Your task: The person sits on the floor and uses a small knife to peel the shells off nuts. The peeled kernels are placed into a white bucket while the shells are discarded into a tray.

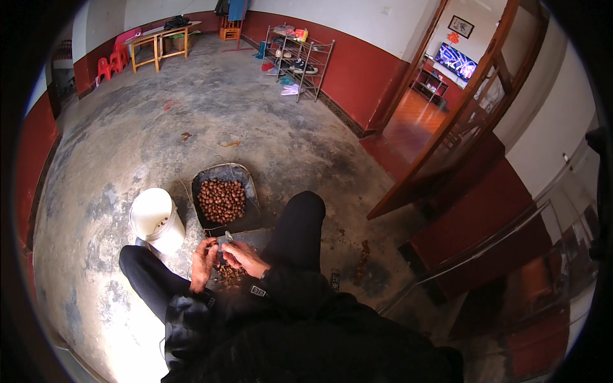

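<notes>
Between my knees, my left hand (203, 263) pinches a small brown nut (211, 243) in its fingertips. Close beside it, my right hand (244, 257) grips a small metal tool (229, 235), possibly a knife; its shape is mostly hidden. Just beyond both hands lies a dark, scoop-shaped basket (255, 198) with a heap of round brown nuts (221, 201) in it. Broken brown shell pieces (231, 275) lie below my hands. To the left a white plastic bucket (175, 233) stands beside my left knee, with a few small pieces at its bottom.
On my right, scattered brown shells (364, 258) and a dark remote control (335, 281) lie on the concrete floor (191, 115). An open wooden door (445, 129) stands further right. A metal shoe rack (306, 62), a wooden table (159, 40) and red plastic stools (104, 68) are farther off.
</notes>
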A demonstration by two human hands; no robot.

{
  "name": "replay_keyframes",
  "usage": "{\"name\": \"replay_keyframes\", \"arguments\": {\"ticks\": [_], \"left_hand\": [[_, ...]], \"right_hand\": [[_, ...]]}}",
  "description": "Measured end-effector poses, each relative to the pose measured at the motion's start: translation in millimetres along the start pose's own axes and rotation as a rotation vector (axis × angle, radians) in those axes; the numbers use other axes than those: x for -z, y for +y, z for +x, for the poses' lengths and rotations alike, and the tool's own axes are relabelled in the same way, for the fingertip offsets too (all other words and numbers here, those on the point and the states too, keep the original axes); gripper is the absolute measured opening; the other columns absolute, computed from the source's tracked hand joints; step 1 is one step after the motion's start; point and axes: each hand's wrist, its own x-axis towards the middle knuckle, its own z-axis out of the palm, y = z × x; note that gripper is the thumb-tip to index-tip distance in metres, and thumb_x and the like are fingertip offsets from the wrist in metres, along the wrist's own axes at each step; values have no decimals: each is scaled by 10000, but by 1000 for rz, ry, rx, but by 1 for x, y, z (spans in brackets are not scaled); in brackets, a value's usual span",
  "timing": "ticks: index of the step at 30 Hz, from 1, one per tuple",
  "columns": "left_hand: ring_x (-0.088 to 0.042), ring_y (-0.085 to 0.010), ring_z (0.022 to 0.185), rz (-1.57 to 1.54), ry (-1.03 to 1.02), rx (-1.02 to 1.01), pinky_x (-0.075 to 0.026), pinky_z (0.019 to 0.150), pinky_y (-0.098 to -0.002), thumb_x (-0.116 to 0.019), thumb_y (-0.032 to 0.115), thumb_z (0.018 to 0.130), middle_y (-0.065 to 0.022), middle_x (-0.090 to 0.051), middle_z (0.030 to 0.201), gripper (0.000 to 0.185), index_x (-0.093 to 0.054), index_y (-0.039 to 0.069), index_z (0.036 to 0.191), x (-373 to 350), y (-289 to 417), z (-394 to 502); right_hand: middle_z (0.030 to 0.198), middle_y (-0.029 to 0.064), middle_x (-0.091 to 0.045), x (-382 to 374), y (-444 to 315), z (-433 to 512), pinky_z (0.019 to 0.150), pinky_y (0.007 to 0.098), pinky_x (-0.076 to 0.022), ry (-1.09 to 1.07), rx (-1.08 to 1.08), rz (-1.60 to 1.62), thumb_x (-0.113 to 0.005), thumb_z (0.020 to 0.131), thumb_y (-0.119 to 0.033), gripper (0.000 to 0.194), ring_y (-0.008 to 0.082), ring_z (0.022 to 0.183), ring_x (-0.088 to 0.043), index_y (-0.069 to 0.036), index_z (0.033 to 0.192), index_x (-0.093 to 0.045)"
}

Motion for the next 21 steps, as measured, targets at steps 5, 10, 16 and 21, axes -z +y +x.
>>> {"name": "replay_keyframes", "arguments": {"ticks": [5, 10, 16, 21], "left_hand": [[-684, -187, 723, 420, -45, -7, -555, 626, -318, -664, 184, 1013, -113, -711, 907, 268, -634, 35, 1233, -1, 4, -5], [-645, -124, 678, 424, -112, -154, -548, 614, -285, -673, 132, 1003, -88, -693, 890, 317, -605, 0, 1284, 2, -1, -3], [-697, -223, 831, 506, -178, -256, -579, 729, -334, -693, 104, 969, -133, -709, 1033, 279, -662, 8, 1229, 2, 7, -6], [-699, -356, 963, 437, -215, -193, -561, 839, -387, -696, 77, 932, -166, -720, 1059, 233, -696, 31, 1161, -1, 31, -12]], "right_hand": [[746, -5, -543, 3, 1, -1, 509, 233, -339, -83, 14, 7, -600, 1035, -351, 331, 67, 598, -475, -29, 958, -615], [749, 1, -548, 9, 11, 5, 511, 236, -348, -66, -3, 30, -611, 1028, -339, 333, 71, 600, -480, -16, 950, -619], [745, 6, -551, 11, 13, 3, 515, 243, -359, -45, -35, -62, -593, 1035, -324, 318, 79, 606, -491, -21, 937, -603], [734, 4, -539, 7, 2, -5, 530, 249, -362, -45, -20, -46, -580, 1039, -319, 315, 82, 610, -489, -39, 895, -580]]}}
